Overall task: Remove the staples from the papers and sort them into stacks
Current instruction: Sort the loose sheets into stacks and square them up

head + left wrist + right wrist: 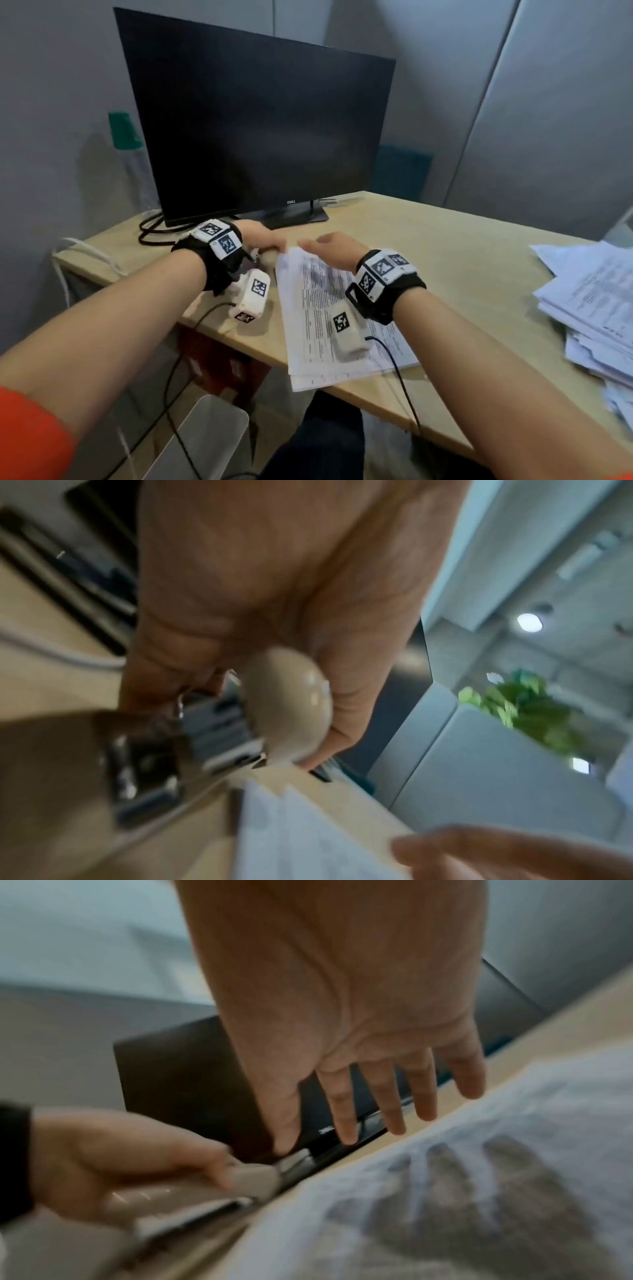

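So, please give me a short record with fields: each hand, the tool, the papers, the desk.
left hand: grips the beige staple remover at the far left corner of the papers
right hand: open, fingers straight, above the papers
papers in front: printed stack, overhanging the desk edge
loose pile: untidy, far right
desk: wooden; dark monitor at the back

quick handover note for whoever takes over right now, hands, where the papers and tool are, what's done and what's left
Left hand: grips the beige staple remover, its tip at the far left corner of the printed papers lying in front.
Right hand: open, fingers spread straight, above those papers near their far edge; contact can't be told.
Loose pile of papers: at the right end of the desk, untidy.
Done: can't tell whether any staple is out.
Left: pull the staple at that corner, then go on through the sets and sort them into stacks.
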Motion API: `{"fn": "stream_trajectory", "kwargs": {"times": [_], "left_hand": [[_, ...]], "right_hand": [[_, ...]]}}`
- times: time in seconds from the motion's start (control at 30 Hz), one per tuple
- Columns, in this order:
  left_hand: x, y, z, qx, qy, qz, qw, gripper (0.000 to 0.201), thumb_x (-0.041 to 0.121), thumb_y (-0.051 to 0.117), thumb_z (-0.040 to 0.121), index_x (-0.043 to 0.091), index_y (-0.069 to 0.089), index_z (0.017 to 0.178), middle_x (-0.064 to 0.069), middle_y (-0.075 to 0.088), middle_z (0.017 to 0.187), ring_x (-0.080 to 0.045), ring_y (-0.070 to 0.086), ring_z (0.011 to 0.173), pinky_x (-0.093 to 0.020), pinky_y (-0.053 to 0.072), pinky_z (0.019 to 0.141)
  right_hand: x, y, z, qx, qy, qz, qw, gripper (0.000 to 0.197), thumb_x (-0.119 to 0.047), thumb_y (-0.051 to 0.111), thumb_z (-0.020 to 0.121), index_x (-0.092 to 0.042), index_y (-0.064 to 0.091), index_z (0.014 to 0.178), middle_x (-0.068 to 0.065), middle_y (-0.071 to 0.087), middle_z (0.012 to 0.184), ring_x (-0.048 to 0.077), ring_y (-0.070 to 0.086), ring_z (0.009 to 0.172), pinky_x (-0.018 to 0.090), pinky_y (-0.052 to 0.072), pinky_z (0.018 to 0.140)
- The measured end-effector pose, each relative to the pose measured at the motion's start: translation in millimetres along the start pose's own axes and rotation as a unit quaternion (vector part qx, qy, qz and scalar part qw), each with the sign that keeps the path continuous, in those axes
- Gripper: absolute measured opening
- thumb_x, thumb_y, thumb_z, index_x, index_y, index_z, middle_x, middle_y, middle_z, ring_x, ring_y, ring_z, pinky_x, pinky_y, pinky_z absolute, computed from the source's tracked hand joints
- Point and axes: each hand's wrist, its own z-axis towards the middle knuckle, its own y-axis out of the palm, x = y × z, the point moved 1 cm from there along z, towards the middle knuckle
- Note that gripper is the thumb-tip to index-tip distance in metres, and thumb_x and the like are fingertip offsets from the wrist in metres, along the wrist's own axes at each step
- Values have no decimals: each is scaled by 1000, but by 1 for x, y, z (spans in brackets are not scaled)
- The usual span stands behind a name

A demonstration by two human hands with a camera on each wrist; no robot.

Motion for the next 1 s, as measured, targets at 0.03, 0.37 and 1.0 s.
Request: {"fn": "stream_trajectory", "kwargs": {"times": [0.03, 0.37, 1.0], "left_hand": [[-2, -6, 4, 38, 14, 109, 993, 32, 33, 64, 81, 5, 60, 69, -15, 57, 60, -24, 52, 49, -22, 42, 48], [35, 27, 19, 144, 121, 321, 928, 50, 27, 60, 91, 10, 47, 136, -15, 51, 129, -32, 49, 120, -37, 40, 99], [164, 157, 118, 12, 90, 268, 959, 24, 21, 74, 82, 8, 61, 97, -12, 61, 104, -30, 61, 99, -33, 49, 80]], "right_hand": [[11, -7, 0, 4, 6, -107, 994, 57, -50, 50, 97, -9, 54, 136, 8, 54, 141, 27, 51, 126, 36, 39, 107], [128, -80, 13, 13, 136, -112, 984, 75, -52, 67, 86, -30, 35, 150, -1, 38, 154, 24, 39, 139, 32, 31, 109], [264, -147, 42, 186, 192, 192, 944, 26, -30, 71, 87, -14, 67, 107, 3, 71, 101, 21, 67, 86, 35, 54, 77]]}}
